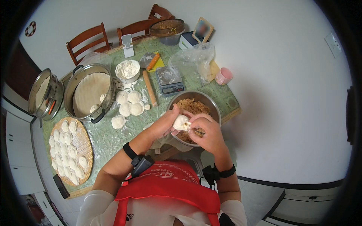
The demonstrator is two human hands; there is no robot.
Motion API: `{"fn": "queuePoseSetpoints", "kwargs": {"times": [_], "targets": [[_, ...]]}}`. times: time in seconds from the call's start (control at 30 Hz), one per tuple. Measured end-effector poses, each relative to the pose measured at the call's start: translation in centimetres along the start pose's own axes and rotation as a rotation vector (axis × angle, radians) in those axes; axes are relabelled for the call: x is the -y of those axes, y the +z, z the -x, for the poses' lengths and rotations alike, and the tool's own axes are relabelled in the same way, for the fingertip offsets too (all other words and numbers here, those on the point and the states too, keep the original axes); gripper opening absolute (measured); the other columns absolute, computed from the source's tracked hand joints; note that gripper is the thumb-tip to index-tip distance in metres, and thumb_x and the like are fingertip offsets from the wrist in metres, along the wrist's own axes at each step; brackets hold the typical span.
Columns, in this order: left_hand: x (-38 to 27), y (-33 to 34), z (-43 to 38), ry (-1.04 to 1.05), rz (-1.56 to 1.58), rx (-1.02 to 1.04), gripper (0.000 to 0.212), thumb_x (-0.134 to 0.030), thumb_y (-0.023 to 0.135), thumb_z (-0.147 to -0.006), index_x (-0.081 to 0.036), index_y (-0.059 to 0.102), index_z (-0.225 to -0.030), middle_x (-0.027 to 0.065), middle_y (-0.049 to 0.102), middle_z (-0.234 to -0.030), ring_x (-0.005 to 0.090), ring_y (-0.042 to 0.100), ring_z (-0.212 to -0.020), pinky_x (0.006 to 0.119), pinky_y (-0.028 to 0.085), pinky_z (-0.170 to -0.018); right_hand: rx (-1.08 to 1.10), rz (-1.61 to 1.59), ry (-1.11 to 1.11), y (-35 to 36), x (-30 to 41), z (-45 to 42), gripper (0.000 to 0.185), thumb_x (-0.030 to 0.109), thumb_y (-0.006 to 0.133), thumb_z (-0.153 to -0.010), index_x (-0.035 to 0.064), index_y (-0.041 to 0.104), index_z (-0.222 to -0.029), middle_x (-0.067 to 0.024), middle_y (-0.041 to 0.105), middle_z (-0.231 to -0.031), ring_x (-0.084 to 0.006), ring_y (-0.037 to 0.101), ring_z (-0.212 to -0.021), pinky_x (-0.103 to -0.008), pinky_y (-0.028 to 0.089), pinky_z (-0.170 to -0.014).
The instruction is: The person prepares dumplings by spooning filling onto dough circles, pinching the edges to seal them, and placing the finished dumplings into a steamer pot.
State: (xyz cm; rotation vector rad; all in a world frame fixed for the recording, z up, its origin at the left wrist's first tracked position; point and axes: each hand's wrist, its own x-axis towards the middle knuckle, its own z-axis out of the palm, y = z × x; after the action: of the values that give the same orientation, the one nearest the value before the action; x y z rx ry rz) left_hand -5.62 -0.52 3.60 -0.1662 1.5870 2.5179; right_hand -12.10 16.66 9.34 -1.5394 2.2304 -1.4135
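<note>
A white dough bun with a bit of filling showing at its gathered edge rests in my left hand. The fingers of my right hand pinch the dough at the bun's right side. Both hands are over a stainless steel bowl of brown shredded filling, and they hide part of it. Flattened dough rounds lie to the left on the floury table, with one more dough round apart from them and a small dough scrap beside them.
A wooden rolling pin, a digital scale and a flour bowl stand beyond my hands. Left are a cloth-lined steamer, another steamer tier and a round board bearing many small dough pieces. A pink cup stands near the right edge.
</note>
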Motion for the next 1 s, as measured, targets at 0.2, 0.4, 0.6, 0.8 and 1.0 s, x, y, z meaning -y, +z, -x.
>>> {"fn": "queuePoseSetpoints", "kwargs": {"times": [0.2,0.4,0.6,0.8,1.0], "targets": [[-0.2,0.4,0.2,0.007,-0.219,-0.085,0.075,-0.065,0.017,-0.089,-0.004,0.060,-0.098,0.0035,0.060,-0.074,0.0073,0.054,-0.053,0.016,0.038,-0.042,0.046,0.051,-0.016,-0.5,1.0,-0.2,0.016,-0.001,0.062,-0.074,0.0039,0.059,-0.089,-0.0125,0.059,-0.092,-0.0304,0.058,-0.084,-0.0355,0.047,-0.071],[-0.6,0.2,0.2,0.032,-0.221,0.031,0.076,-0.063,0.016,-0.090,0.000,0.059,-0.098,0.0071,0.062,-0.074,0.0136,0.062,-0.061,0.023,0.049,-0.047,0.036,0.120,-0.075,-0.3,1.9,-0.6,0.021,-0.001,0.063,-0.074,0.0040,0.061,-0.095,-0.0113,0.062,-0.091,-0.0279,0.060,-0.082,-0.0339,0.049,-0.069],[-0.6,0.9,-0.2,-0.065,0.082,0.032,0.074,-0.062,0.017,-0.091,-0.001,0.056,-0.104,0.0066,0.062,-0.076,0.0136,0.061,-0.060,0.023,0.050,-0.048,0.012,0.210,-0.132,-0.7,1.3,-0.5,0.022,-0.002,0.064,-0.071,0.0037,0.060,-0.092,-0.0118,0.061,-0.089,-0.0298,0.059,-0.081,-0.0355,0.048,-0.070],[0.8,1.0,-0.1,0.023,0.127,-0.030,0.056,-0.049,0.030,-0.096,-0.001,0.058,-0.096,0.0056,0.059,-0.069,0.0136,0.058,-0.056,0.024,0.050,-0.046,-0.052,0.158,-0.065,-0.6,1.7,-0.5,0.021,-0.001,0.061,-0.072,0.0043,0.057,-0.092,-0.0132,0.060,-0.087,-0.0333,0.057,-0.082,-0.0380,0.047,-0.071],[0.5,2.4,-0.5,0.086,0.054,-0.124,0.055,-0.050,0.032,-0.095,-0.002,0.059,-0.094,0.0045,0.055,-0.064,0.0137,0.053,-0.049,0.025,0.048,-0.042,-0.025,0.190,-0.038,-0.6,1.3,-0.3,0.019,0.000,0.061,-0.073,0.0039,0.058,-0.091,-0.0136,0.059,-0.090,-0.0330,0.057,-0.083,-0.0385,0.047,-0.071]]}}
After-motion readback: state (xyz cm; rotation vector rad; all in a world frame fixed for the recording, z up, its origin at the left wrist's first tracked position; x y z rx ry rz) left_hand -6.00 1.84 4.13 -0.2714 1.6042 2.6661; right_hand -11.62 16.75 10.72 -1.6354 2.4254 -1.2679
